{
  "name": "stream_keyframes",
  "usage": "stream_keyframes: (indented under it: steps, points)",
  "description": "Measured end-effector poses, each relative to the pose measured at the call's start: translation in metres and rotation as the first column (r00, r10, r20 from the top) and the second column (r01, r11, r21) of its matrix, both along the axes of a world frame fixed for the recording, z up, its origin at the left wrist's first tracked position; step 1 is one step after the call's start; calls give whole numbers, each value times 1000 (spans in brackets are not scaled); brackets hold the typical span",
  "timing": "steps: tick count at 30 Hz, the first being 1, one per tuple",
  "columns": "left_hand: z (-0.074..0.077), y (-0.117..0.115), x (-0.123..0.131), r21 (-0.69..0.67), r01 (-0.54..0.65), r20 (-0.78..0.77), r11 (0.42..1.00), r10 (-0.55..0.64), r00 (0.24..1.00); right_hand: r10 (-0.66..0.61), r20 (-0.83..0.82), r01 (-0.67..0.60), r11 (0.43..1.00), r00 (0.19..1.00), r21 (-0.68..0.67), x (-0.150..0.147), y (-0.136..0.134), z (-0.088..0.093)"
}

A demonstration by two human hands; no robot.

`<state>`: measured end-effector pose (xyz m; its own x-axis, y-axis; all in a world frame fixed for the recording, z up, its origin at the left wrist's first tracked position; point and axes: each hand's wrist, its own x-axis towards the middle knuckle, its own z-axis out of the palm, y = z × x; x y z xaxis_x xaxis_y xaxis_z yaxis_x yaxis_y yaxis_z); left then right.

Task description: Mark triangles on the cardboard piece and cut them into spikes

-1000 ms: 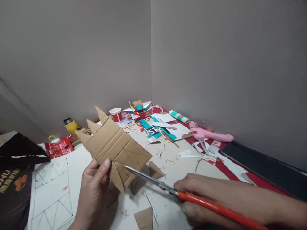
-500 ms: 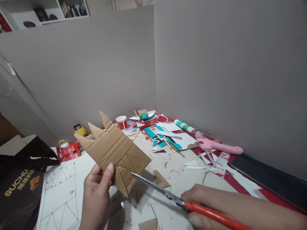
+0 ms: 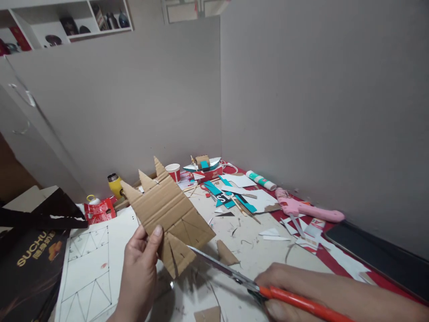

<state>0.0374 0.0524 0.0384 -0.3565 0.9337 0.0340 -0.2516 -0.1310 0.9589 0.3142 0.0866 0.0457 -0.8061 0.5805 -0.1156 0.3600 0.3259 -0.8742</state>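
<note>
My left hand [image 3: 142, 259] pinches a piece of brown corrugated cardboard [image 3: 167, 203] at its lower left side, thumb on the front face. Three pointed teeth stand along its upper left edge, and pencilled triangles mark its lower part. In my right hand [image 3: 278, 286] is a pair of scissors [image 3: 284, 295] with orange-red handles. Their blades lie in a cut between the lower triangular flap and the rest of the card. Beneath the card, a cardboard offcut [image 3: 227, 253] rests on the table. Another scrap [image 3: 208, 314] lies near the front edge of the view.
A sheet with drawn triangles [image 3: 89, 273] and a black box [image 3: 30, 268] lie at left. Behind stand a yellow bottle [image 3: 115, 185], a paper cup [image 3: 173, 172] and a small model boat [image 3: 204, 164]. Paper scraps, a pink glue gun [image 3: 308, 209] and a dark phone-like slab [image 3: 372, 250] are at right.
The scissors have cut further into the cardboard, and the lower flap now stands apart from the rest along a wider gap. The whole view has shifted slightly.
</note>
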Motion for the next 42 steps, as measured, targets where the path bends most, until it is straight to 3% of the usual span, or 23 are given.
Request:
stream_keyframes:
  steps: [7, 12, 18, 24, 33, 42]
  points:
    - [-4, -6, 7, -65, 111, -9, 992, -112, 994, 88, 71, -78, 988, 994, -134, 1, -1, -4]
    - [-2, -8, 13, -91, 112, 35, 990, -109, 993, 52, 75, -42, 991, 996, -125, 0, -5, -2]
    - [4, -12, 22, -129, 87, 111, 988, -73, 991, 86, 59, -82, 995, 995, -64, -7, 0, 4]
    - [7, -14, 27, -141, 114, 189, 984, -86, 978, 241, 76, -232, 967, 968, -102, -9, 10, -1]
    - [5, -15, 27, -125, 125, 212, 984, -96, 972, 186, -14, -186, 972, 983, -142, -7, 13, -23]
    - [3, -14, 27, -112, 119, 186, 987, -96, 978, -31, 13, 31, 999, 999, -43, -11, -10, 6]
